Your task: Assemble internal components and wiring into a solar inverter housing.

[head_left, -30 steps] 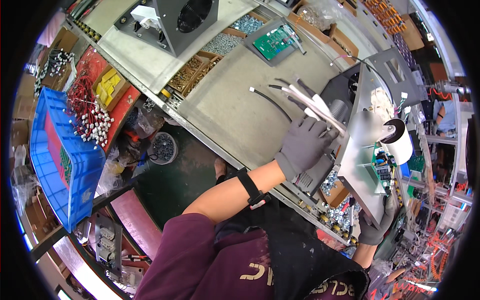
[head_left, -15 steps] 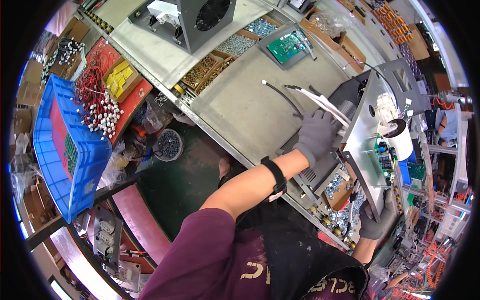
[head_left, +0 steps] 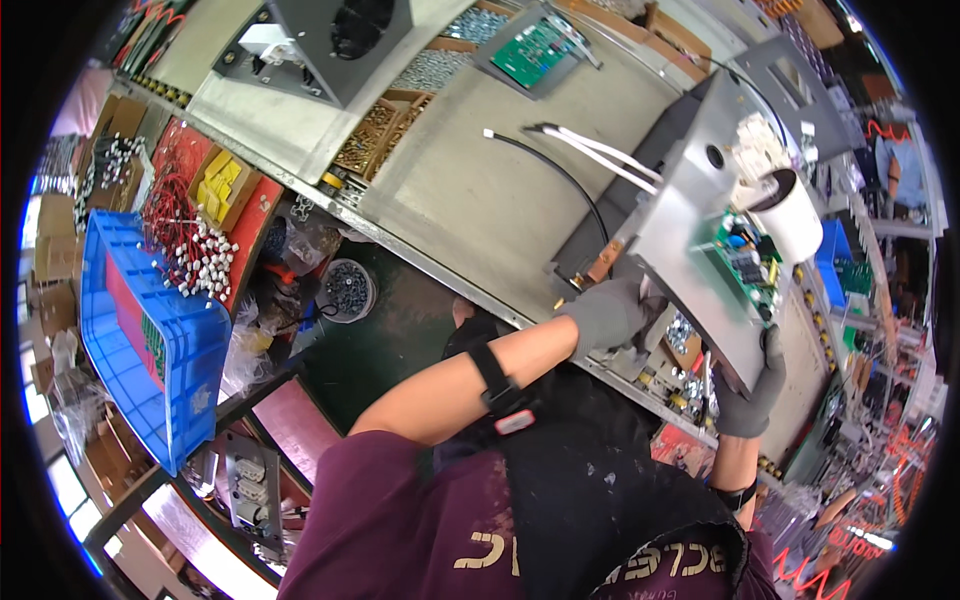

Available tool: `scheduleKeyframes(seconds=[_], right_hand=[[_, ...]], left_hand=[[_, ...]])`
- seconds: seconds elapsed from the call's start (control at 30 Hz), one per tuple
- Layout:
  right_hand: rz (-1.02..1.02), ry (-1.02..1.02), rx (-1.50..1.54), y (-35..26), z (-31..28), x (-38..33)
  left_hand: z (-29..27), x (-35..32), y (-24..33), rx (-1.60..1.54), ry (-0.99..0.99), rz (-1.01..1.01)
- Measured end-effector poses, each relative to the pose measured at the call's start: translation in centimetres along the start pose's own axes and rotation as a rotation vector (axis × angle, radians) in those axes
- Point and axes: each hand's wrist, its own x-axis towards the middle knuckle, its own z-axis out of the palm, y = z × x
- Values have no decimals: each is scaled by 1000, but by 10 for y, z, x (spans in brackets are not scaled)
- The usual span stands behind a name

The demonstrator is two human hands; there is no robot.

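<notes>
A grey metal panel (head_left: 680, 235) leans tilted over a dark grey metal housing (head_left: 590, 235) on the bench's right side. The panel carries a green circuit board (head_left: 738, 258) and a white cylinder (head_left: 795, 218). My right hand (head_left: 752, 395), in a grey glove, is closed around the panel's near lower edge. My gloved left hand (head_left: 612, 315) is by the panel's near-left edge, its fingertips partly hidden there; what they hold cannot be made out. Beyond it lie white cables (head_left: 605, 152), a black cable (head_left: 562, 172) and a copper-coloured piece (head_left: 605, 260).
Boxes of brass fasteners (head_left: 365, 140) and silver screws (head_left: 430, 70) line the bench's far side, near another green circuit board (head_left: 535, 55). A housing with a fan (head_left: 345, 45) stands at far left. A blue crate (head_left: 190, 350) and red wire bundles (head_left: 175, 200) are at left.
My left hand has moved from the white cables toward me, to the panel's near-left edge. The panel is tilted differently, and the copper-coloured piece now shows. My head view has shifted slightly.
</notes>
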Motion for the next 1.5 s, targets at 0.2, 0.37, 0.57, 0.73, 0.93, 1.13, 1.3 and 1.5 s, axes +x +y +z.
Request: scheduleKeyframes(seconds=[0.2, 0.37, 0.57, 0.73, 0.93, 1.13, 1.3, 1.5], right_hand=[[73, 27, -2, 56, -36, 19], [-387, -321, -792, 87, -106, 21], [-699, -424, -1612, 117, -112, 34], [-1144, -646, -1732, 112, -96, 54], [-977, -751, -1389, 108, -104, 56], [511, -575, -513, 115, -87, 19], [395, -571, -732, 103, -73, 13], [-385, -755, -1240, 128, -94, 37]], left_hand=[[37, 47, -45, -888, -106, -116], [50, 57, -58, -838, -54, -216], [61, 62, -59, -797, -21, -250], [67, 64, -62, -783, 21, -257], [62, 63, -71, -893, -38, -240], [89, 58, -63, -1653, 139, 62], [95, 59, -47, -1501, 419, -71], [100, 63, -62, -1530, 316, 44]])
